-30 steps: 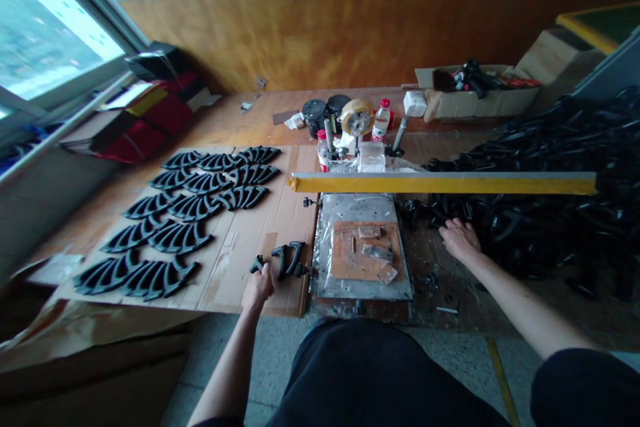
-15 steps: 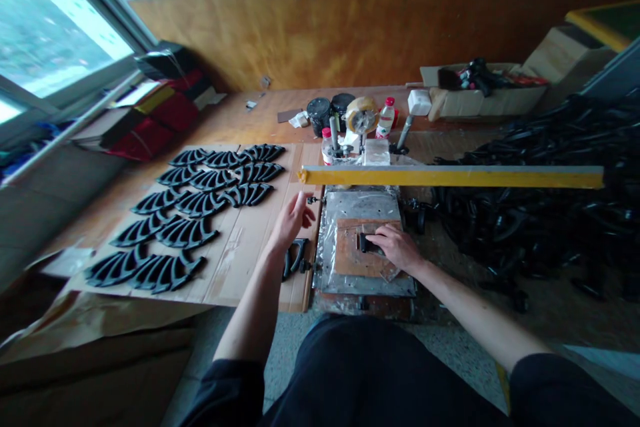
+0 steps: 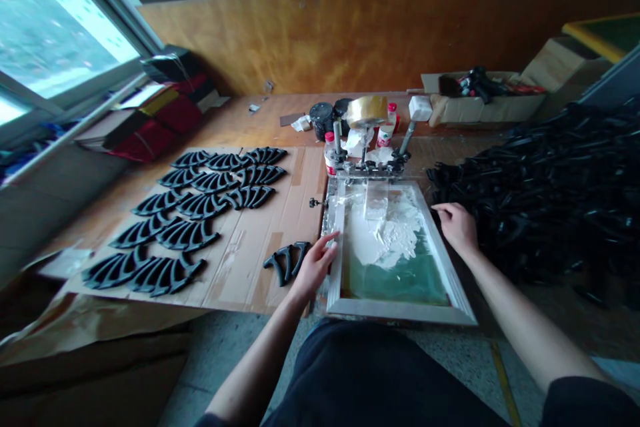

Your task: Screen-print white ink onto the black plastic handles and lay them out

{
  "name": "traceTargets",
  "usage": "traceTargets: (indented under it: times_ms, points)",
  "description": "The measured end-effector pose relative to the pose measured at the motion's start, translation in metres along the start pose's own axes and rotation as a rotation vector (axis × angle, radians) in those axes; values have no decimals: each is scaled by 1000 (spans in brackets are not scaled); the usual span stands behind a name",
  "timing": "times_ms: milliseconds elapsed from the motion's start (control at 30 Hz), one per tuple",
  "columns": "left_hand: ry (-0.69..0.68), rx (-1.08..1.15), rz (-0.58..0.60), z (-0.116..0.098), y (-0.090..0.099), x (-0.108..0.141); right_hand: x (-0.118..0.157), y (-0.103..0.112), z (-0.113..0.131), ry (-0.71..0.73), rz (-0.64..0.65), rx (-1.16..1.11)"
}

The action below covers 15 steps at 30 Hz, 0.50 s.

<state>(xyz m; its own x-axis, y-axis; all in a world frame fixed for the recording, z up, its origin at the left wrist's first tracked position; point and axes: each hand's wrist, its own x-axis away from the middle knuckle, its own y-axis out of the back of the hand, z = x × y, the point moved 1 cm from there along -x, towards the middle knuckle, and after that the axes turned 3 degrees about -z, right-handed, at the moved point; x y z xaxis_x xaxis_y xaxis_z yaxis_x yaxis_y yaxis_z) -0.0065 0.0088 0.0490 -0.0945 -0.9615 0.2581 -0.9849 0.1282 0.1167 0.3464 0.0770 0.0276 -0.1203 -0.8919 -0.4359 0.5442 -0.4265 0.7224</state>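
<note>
A hinged screen-printing frame (image 3: 333, 260) lies flat, its green mesh (image 3: 395, 283) smeared with thick white paste (image 3: 383, 230). My left hand (image 3: 315, 265) rests against the frame's left rail with its fingers apart. Just beside that hand lies a small group of black plastic parts (image 3: 287, 261) on a cardboard sheet (image 3: 245, 267). Rows of similar curved, ribbed black parts (image 3: 165, 273) cover the rest of the sheet. My right hand (image 3: 457, 227) lies over the frame's right rail, close to a heap of black parts (image 3: 550, 193). The plate under the mesh is hidden.
The frame's hinge clamps (image 3: 370, 161) stand at the back of the wooden bench (image 3: 260, 127). Behind them are black cans (image 3: 321, 120), a tape roll (image 3: 367, 111) and a plastic bottle (image 3: 385, 128). A cardboard box (image 3: 480, 105) holds dark items at the back right.
The frame has swung down from raised to flat, covering the plate. My right hand has moved from the plate to the right rail, and my left hand has moved onto the left rail.
</note>
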Motion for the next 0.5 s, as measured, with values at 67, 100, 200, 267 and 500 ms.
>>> traceTargets:
  times_ms: [67, 100, 200, 267, 500]
  points:
    - [38, -95, -9, 27, -4, -4, -17, -7, 21, 63, -38, -10]
    - [44, -159, -32, 37, -6, -7, -24, -14, 37, 130, -25, 2]
    - [44, -326, -81, 52, -9, -17, -33, -38, 90, 261, 163, 136]
    - [45, -376, -73, 55, -8, -20, -26, -49, 114, 238, 355, 232]
    - [47, -390, -73, 66, -5, -23, 46, -35, 109, 627, 628, 180]
